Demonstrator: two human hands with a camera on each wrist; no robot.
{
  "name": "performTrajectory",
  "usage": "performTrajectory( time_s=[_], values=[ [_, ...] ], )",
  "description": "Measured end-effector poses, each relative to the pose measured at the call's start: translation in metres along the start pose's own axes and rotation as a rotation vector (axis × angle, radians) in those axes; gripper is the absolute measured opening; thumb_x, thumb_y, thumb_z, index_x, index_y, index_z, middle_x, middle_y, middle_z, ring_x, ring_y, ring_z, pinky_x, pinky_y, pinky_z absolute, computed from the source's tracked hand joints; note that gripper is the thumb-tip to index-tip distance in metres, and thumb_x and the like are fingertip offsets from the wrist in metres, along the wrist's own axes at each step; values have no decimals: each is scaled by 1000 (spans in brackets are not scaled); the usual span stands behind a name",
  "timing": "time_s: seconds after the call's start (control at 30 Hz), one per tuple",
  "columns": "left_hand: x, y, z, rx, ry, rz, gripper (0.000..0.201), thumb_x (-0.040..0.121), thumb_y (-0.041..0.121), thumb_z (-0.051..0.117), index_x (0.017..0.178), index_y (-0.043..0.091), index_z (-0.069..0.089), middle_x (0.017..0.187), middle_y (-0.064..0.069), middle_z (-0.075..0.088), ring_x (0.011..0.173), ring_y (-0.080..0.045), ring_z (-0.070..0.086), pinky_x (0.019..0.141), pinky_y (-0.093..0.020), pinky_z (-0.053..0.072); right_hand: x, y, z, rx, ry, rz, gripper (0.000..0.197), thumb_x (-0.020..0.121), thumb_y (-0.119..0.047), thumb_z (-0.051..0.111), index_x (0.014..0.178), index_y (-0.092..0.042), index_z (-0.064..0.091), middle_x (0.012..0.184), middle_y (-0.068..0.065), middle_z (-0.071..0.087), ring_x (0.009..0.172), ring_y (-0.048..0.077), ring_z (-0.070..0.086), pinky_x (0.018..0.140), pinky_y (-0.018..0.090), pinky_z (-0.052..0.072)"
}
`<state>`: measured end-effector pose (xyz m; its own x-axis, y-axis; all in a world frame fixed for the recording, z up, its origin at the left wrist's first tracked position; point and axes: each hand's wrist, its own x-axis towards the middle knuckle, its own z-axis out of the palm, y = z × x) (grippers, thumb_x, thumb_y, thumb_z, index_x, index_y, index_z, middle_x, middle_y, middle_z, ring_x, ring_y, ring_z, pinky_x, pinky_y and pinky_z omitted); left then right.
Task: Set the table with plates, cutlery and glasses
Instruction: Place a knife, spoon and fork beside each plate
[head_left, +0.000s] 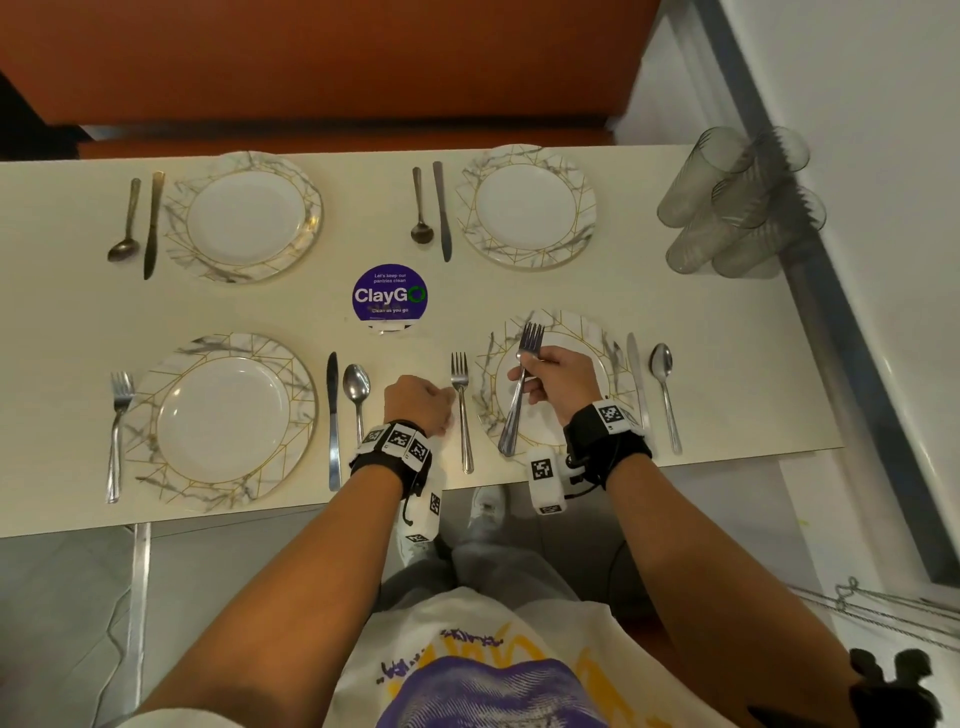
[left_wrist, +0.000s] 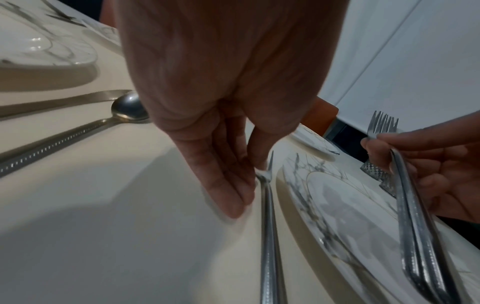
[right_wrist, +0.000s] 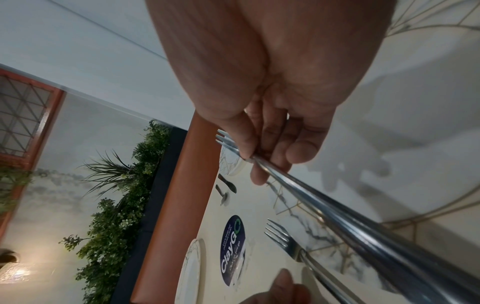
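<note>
My right hand (head_left: 540, 376) grips two steel forks (head_left: 516, 400) held together, tines pointing away, over the near-right marble-patterned plate (head_left: 574, 325). The right wrist view shows my fingers (right_wrist: 272, 144) wrapped round the forks (right_wrist: 337, 214) near their necks. My left hand (head_left: 439, 405) rests on the table just left of that plate. Its straight fingertips (left_wrist: 233, 197) touch the neck of a single fork (head_left: 462, 415) lying flat beside the plate (left_wrist: 335, 207). A knife (head_left: 636, 384) and a spoon (head_left: 665, 387) lie right of the plate.
Three other plates have cutlery beside them: near left (head_left: 228, 421), far left (head_left: 244, 215), far right (head_left: 527, 205). Several clear glasses (head_left: 737, 202) stand at the far right corner. A purple sticker (head_left: 389, 296) marks the middle. An orange bench (head_left: 322, 57) runs behind the table.
</note>
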<state>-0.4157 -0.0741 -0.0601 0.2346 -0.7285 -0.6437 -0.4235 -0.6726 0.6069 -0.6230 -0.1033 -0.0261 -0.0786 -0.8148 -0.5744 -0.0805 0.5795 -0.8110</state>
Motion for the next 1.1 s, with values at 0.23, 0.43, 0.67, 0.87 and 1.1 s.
performTrajectory(
  time_s=[0.23,0.43,0.67,0.87,1.1],
  values=[
    [-18,45,-19,-15,-130,326,28,96,44,69,105,18,75,95,3,78,89,-14,72,82,-31,55,-1,-30,19,-5,33,-77,11,92,-13,69,89,-2,71,72,10,66,56,20,63,56,34,52],
    [-36,64,-37,-186,-332,369,15,92,16,77,104,7,78,102,-23,76,80,-22,69,76,-33,60,-15,-65,32,9,22,-156,16,92,-8,67,96,7,68,73,12,66,56,22,65,57,34,54],
    [-45,66,-78,-276,-287,391,22,88,18,82,108,9,78,88,-8,79,72,-21,64,63,-30,52,-34,-74,23,124,37,-218,19,89,5,62,106,-2,67,75,17,69,58,26,58,54,33,51],
    [-42,102,-104,-489,-188,387,42,81,11,87,119,10,68,95,-13,81,85,-25,79,79,-36,64,-44,-76,12,151,-12,-239,19,88,-4,70,107,-2,66,87,18,77,66,26,59,56,30,49],
    [-17,155,-74,-680,-146,403,23,90,1,75,111,-7,71,97,-24,76,86,-32,76,83,-43,65,-22,-100,-1,-110,-58,-335,16,89,-20,72,100,-9,69,84,6,79,66,16,65,57,25,49]
  ],
)
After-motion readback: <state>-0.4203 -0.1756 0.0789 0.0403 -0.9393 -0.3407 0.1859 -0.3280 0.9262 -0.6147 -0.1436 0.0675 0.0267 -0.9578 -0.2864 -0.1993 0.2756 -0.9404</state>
